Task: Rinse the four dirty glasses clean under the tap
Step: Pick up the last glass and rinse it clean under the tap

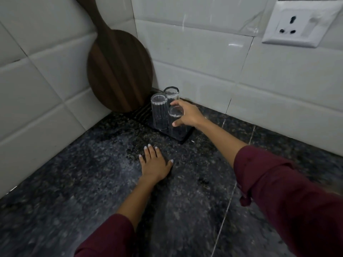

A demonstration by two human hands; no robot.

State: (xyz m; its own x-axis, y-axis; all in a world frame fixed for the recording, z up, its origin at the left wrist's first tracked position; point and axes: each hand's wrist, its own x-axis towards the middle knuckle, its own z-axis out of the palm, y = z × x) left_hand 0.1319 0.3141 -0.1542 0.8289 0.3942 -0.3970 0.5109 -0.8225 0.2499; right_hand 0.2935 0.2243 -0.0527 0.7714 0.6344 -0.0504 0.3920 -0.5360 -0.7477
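Three clear ribbed glasses stand upside down on a dark ribbed mat (141, 113) in the counter's corner. My right hand (187, 114) grips the nearest glass (176, 125) around its upturned base, fingers and thumb curled round it. The left glass (159, 114) and the back glass (172, 95) stand free beside it. My left hand (155, 163) rests flat on the dark granite counter (92, 182), fingers spread, a short way in front of the mat. No tap or sink is in view.
A round dark wooden board (118, 71) leans against the tiled wall behind the mat. A white wall socket (298, 25) sits at the upper right. White tiles close the corner on two sides.
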